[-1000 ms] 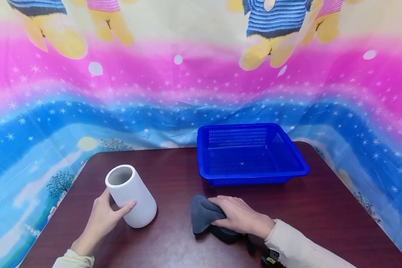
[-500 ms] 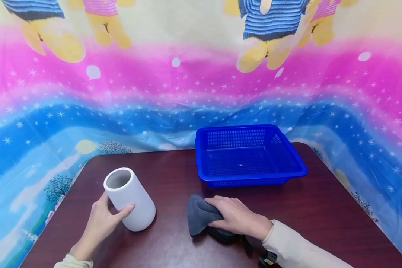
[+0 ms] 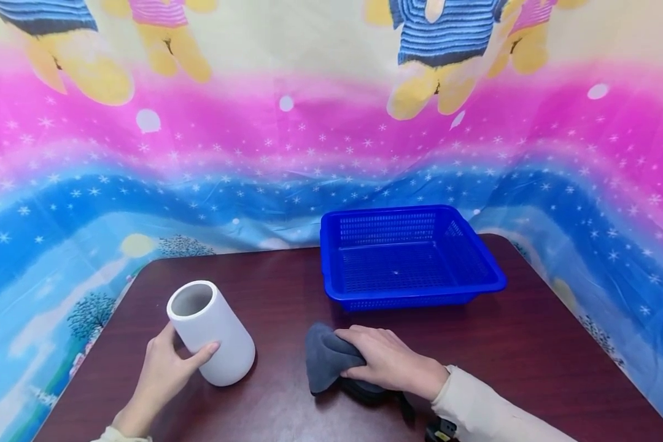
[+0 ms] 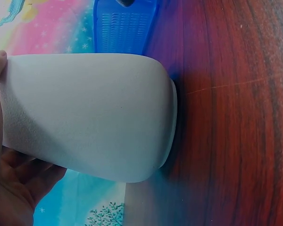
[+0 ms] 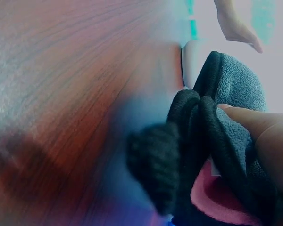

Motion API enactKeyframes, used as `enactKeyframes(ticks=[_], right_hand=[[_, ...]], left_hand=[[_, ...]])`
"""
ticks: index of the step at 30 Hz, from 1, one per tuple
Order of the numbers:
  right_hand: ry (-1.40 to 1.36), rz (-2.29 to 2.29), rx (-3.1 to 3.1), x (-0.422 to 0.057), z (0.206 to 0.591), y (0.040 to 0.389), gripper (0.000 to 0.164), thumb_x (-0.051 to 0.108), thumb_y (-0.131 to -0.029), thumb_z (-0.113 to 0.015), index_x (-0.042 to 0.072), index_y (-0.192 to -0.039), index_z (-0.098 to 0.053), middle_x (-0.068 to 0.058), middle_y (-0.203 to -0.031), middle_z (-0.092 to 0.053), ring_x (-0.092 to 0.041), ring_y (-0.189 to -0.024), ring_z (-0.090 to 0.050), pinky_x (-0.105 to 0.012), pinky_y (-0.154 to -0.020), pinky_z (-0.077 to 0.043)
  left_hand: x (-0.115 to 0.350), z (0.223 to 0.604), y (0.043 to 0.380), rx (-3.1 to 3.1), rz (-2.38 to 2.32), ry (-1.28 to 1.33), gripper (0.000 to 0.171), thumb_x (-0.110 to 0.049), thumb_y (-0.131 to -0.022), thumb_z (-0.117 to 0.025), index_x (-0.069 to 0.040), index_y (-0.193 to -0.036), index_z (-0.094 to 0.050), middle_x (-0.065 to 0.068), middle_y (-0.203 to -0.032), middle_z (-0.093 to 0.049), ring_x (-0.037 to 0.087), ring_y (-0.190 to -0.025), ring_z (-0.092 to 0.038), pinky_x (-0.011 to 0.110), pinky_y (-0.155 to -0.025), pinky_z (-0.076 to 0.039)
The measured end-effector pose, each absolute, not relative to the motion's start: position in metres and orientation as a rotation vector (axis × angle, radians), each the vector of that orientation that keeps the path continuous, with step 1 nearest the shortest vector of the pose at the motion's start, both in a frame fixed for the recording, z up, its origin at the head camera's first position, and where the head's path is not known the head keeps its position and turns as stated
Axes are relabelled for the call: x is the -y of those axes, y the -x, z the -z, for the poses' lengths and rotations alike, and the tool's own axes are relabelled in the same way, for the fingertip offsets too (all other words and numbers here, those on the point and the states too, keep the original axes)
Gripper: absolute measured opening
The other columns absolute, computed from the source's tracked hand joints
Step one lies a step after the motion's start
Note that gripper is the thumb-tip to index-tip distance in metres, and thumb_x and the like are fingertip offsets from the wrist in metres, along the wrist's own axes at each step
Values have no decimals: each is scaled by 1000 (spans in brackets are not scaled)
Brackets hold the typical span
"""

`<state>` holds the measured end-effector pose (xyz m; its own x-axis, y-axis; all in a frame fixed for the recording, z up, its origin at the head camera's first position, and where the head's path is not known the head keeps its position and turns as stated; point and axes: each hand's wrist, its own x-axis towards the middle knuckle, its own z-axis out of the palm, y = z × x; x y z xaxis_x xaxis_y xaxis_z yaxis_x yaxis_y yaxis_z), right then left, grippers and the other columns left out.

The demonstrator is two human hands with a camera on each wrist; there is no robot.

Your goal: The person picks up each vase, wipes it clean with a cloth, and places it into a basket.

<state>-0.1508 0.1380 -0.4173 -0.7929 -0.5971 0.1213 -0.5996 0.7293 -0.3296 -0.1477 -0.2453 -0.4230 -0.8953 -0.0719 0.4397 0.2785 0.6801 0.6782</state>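
On the left of the table, my left hand (image 3: 162,368) grips a white tapered vase (image 3: 221,344) near its top, thumb on the near side. The vase's open mouth faces up, and its inside looks pale grey. The left wrist view shows its smooth side and narrow foot (image 4: 173,127) at the table; whether it fully rests there I cannot tell. Right of the vase, my right hand (image 3: 395,362) pinches a folded grey fleecy cloth item (image 3: 331,359) with black edging. A pink inner part (image 5: 221,197) shows in the right wrist view. The item's full shape is hidden by folds and fingers.
A blue perforated plastic basket (image 3: 414,298) stands at the back right of the dark wooden table (image 3: 276,282), beyond the right hand. A printed cloth backdrop (image 3: 243,147) hangs behind the table and around its sides.
The head view has shifted slightly, so the things appear a little further left. Both hands keep their holds, and the vase and grey cloth item stay in nearly the same places.
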Motion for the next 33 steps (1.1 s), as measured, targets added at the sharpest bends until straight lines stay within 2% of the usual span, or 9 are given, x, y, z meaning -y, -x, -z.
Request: enactKeyframes(ticks=[14, 21, 33], right_hand=[[-1035, -589, 2890, -132, 414, 150, 55, 38, -83, -81, 18, -131, -63, 11, -101, -65, -1, -82, -56, -23, -65, -47], [-1054, -610, 2858, -128, 412, 154, 55, 37, -83, -81, 18, -131, -62, 11, -99, -64, -1, -80, -53, -22, -63, -46], [-1043, -709, 2791, -119, 402, 156, 55, 35, -83, -79, 19, -132, -60, 12, -97, -63, -2, -82, -53, -23, -69, -48]], left_hand=[[245, 424, 147, 2459, 1117, 139, 58, -17, -72, -90, 0, -121, -63, 19, -106, -75, -15, -86, -56, 9, -64, -51], [245, 424, 148, 2441, 1096, 150, 57, -16, -70, -90, 1, -117, -64, 20, -100, -75, -14, -83, -57, 8, -64, -49], [245, 424, 148, 2443, 1102, 153, 56, -15, -70, -91, 2, -117, -64, 21, -100, -75, -14, -82, -57, 10, -61, -50]])
